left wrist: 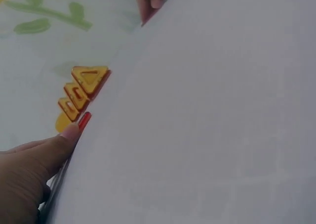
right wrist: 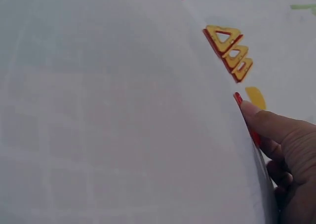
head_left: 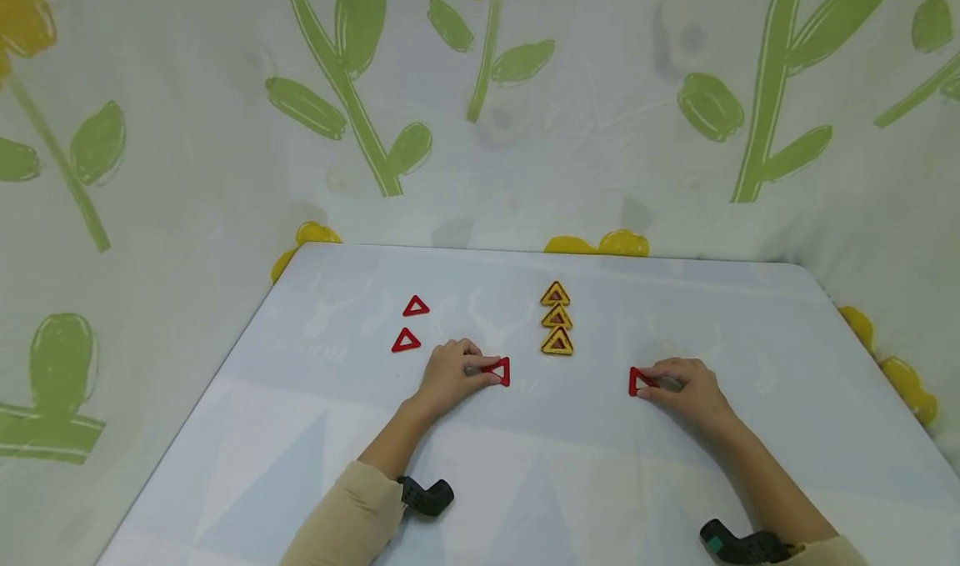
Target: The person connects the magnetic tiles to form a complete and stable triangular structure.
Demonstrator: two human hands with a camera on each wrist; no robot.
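My left hand (head_left: 452, 374) pinches a red triangle frame (head_left: 506, 372) between thumb and fingers, low at the table surface. Off to the right, my right hand (head_left: 690, 393) pinches another red triangle frame (head_left: 633, 382) by one corner. Between the hands and farther back, yellow triangles (head_left: 557, 343) stand in a column of three, point to base, with red showing at their edges in the left wrist view. Two loose red triangle frames (head_left: 406, 340) lie to the left of the column, beyond my left hand. The right wrist view shows the right thumb on the red piece (right wrist: 239, 99).
A pale patterned table (head_left: 570, 466) carries all the pieces. Behind it hangs a cloth (head_left: 585, 132) printed with green stems and yellow flowers. Dark devices are worn on the left wrist (head_left: 427, 497) and right wrist (head_left: 742, 545).
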